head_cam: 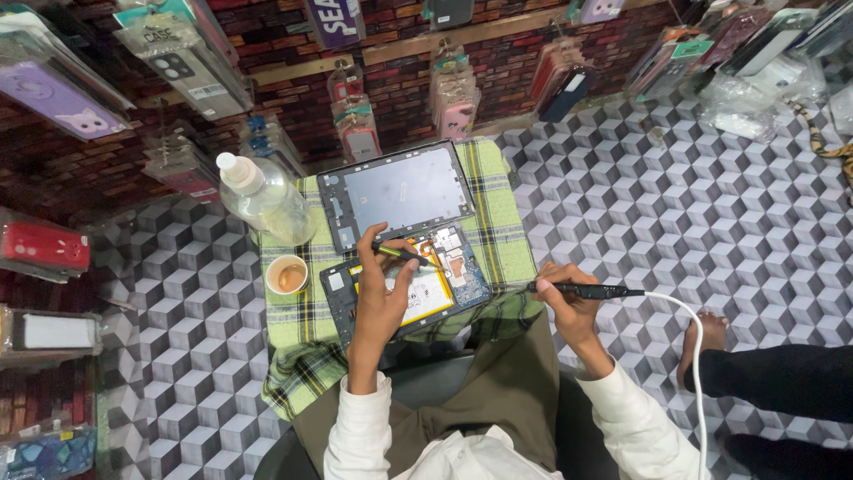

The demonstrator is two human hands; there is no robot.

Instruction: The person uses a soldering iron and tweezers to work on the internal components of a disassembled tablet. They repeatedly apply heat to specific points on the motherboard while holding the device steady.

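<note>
Head view, looking down on a small stand draped in a green plaid cloth [498, 222], floor of grey cube-pattern tiles [675, 204] around it.

Left hand [384, 298] – fingers pinched around a slim green-handled tool [402, 256], its tip lying over the opened tablet body [410, 284]. The palm rests on the yellow battery area; circuit boards show at the tablet's 2 o'clock corner. The tablet sits at the cloth's centre, just in front of the person's knees.

Right hand [569, 302] – closed around a black pen-shaped iron [582, 290], off the cloth at the tablet's 3 o'clock. Its tip points toward the tablet edge; whether it touches the cloth cannot be told. A white cable [693, 356] trails from its rear toward 5 o'clock.

At the tablet's 12 o'clock lies the detached grey back panel [400, 191], inner face up, just beside the body.

Containers: a clear plastic bottle [262, 200] with white cap at 10 o'clock, holding clear liquid – level unclear. A small paper cup [287, 275] at 9 o'clock, brown drink inside, roughly half full.

Another person's bare foot [702, 342] shows at 4 o'clock. Packaged phone cases [453, 98] hang on the brick-pattern wall.
</note>
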